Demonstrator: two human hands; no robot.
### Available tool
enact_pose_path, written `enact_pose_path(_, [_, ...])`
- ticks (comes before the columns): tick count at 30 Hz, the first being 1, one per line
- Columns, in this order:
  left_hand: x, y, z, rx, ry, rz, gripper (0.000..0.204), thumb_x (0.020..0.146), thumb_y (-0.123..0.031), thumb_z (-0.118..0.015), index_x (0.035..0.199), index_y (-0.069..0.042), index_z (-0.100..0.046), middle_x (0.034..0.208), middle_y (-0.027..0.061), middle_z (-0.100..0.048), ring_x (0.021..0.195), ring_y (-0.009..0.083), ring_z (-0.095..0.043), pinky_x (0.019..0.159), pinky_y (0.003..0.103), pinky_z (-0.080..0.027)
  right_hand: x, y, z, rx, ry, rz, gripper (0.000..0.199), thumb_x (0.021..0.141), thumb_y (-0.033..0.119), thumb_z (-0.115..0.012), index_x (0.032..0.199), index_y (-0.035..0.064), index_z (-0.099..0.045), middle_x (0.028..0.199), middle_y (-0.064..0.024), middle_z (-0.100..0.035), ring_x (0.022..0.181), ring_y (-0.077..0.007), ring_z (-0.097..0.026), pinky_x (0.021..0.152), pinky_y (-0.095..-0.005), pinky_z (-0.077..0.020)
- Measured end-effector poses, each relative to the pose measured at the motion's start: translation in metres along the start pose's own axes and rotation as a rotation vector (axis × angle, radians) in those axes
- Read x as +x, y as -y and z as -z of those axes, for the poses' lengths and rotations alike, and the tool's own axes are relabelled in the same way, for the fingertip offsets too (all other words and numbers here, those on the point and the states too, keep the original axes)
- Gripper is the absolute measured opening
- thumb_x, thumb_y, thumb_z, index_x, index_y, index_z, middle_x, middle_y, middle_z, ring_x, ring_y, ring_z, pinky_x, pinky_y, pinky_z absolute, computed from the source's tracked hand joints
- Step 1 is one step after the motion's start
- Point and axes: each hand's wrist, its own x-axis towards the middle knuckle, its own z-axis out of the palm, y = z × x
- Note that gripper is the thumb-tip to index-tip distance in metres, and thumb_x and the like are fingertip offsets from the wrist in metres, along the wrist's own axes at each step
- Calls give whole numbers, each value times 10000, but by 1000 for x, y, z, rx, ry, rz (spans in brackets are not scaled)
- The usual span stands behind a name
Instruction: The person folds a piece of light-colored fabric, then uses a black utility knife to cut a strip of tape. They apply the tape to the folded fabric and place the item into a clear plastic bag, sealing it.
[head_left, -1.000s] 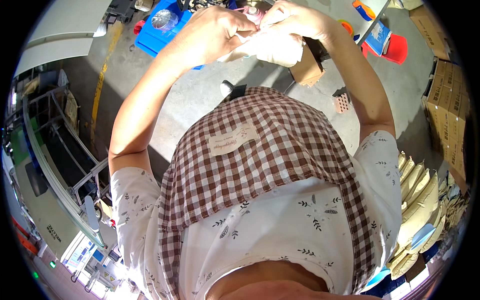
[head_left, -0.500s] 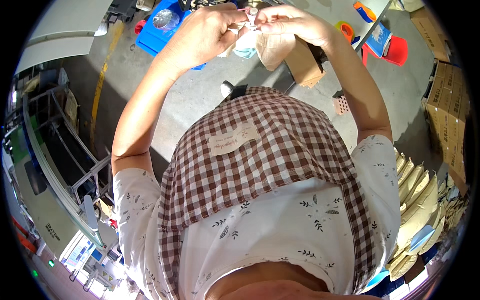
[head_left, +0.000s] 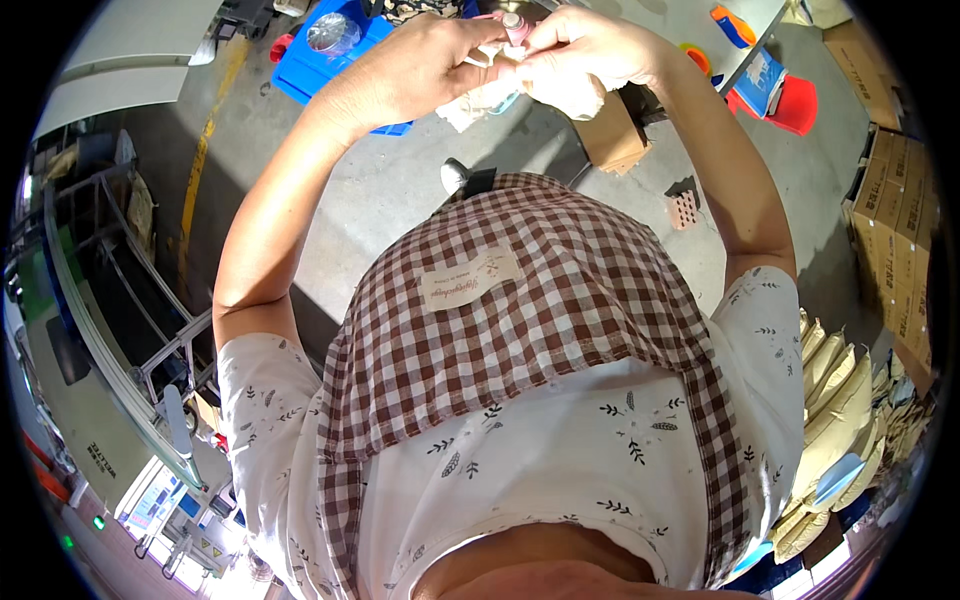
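Observation:
My left hand [head_left: 415,65] and my right hand [head_left: 585,48] meet near the top of the head view, both raised in front of me. Between their fingertips they pinch a small pink and white object [head_left: 512,28] with thin white strands hanging from it. A crumpled pale cloth or bag [head_left: 565,92] hangs under my right hand and is gripped by it. My brown checked apron [head_left: 520,320] and white patterned shirt fill the lower half of the picture.
A blue crate [head_left: 330,55] with a clear round lid sits on the concrete floor at top left. A cardboard box [head_left: 610,135] stands below my hands, a red stool [head_left: 795,105] at top right. Stacked cartons [head_left: 900,230] and pale sacks [head_left: 835,400] line the right; metal racks [head_left: 110,300] the left.
The pale cloth has been bunched smaller and drawn up under my right hand. My fingertips have closed together on the small pink object.

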Motion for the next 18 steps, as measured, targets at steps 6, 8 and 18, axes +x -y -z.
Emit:
enact_pose_path(6, [0, 12, -4, 30, 103, 64, 359, 967, -287, -724, 1193, -8, -721, 1001, 152, -773, 895, 220, -760, 833, 338, -602, 11, -18, -13, 712, 71, -270, 296, 970, 206, -696, 1021, -85, -721, 876, -88, -721, 738, -123, -664, 647, -288, -526])
enact_pose_path(8, [1, 11, -2, 23, 131, 61, 343, 969, -274, -721, 1185, -7, -725, 995, 154, -773, 895, 222, -760, 836, 344, -602, 1, 6, -14, 417, 31, -273, 316, 983, 204, -679, 1078, -95, -712, 898, -100, -730, 748, -132, -672, 657, -289, -531])
enact_pose_path(18, [-5, 17, 12, -267, 19, -86, 238, 1006, -222, -696, 1091, -2, -730, 795, 36, -694, 708, 77, -577, 653, 278, -482, 14, -52, -18, 408, -119, 162, 282, 941, 260, -746, 1083, 17, -753, 898, 5, -711, 837, -94, -642, 785, -260, -512])
